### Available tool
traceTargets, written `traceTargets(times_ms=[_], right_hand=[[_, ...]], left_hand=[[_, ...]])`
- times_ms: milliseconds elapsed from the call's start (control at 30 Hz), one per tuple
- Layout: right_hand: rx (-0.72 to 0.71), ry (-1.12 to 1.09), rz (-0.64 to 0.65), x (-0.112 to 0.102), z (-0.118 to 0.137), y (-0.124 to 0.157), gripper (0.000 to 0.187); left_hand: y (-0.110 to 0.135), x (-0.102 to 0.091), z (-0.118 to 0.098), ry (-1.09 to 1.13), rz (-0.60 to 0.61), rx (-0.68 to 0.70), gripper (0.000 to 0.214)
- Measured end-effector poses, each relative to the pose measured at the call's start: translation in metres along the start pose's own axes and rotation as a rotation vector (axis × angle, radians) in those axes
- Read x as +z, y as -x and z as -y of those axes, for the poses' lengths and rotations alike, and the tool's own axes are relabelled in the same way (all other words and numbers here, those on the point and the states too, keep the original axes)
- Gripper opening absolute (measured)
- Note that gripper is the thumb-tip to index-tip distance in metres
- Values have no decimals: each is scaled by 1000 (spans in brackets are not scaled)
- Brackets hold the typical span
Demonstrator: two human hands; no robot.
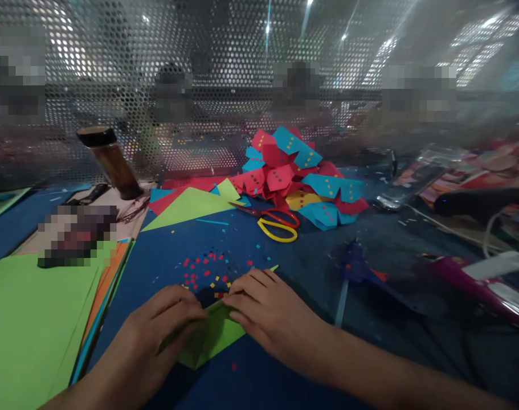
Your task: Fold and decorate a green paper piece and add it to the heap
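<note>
A green sheet of paper (216, 339), folded over, lies on the blue table in front of me. My left hand (169, 319) grips its left end, with the fingers curled and the thumb partly hidden. On the upper edge, my right hand (263, 307) pinches the fold with bent fingers close together; a green tip sticks out beyond them. Just past my hands, small red, yellow and blue paper bits (203, 267) are scattered. Scissors (278, 225) with one red and one yellow handle lie further back, their blades by a light green paper triangle (191, 205).
A heap of folded red, blue and yellow paper pieces (285, 176) stands at the back. Coloured sheets (32, 319) are stacked left, below a brown-filled jar (116, 165). To the right are a blue glue gun (362, 270), a magenta object (477, 285) and a clear bottle (417, 173).
</note>
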State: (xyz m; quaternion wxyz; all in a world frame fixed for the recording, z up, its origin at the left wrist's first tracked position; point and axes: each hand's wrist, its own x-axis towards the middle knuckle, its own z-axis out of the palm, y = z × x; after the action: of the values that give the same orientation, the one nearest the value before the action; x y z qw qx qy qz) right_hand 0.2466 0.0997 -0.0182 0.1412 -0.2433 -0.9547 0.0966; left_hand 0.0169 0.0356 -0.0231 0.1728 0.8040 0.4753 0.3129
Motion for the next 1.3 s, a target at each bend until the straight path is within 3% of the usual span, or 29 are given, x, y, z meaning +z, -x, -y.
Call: traceTargets(times_ms=[167, 400, 600, 900, 1300], right_hand=[[3, 1, 10, 1, 0, 0, 22], [-26, -74, -4, -8, 7, 3, 20], [-77, -123, 119, -11, 14, 5, 20], [-123, -24, 94, -3, 10, 4, 20], [-113, 33, 24, -1, 15, 6, 20]], left_hand=[[0, 4, -9, 8, 138, 187, 25], [-1, 8, -4, 47, 203, 132, 23], [0, 5, -6, 55, 272, 72, 18], [1, 6, -8, 7, 280, 82, 11], [1, 5, -9, 7, 268, 107, 19]])
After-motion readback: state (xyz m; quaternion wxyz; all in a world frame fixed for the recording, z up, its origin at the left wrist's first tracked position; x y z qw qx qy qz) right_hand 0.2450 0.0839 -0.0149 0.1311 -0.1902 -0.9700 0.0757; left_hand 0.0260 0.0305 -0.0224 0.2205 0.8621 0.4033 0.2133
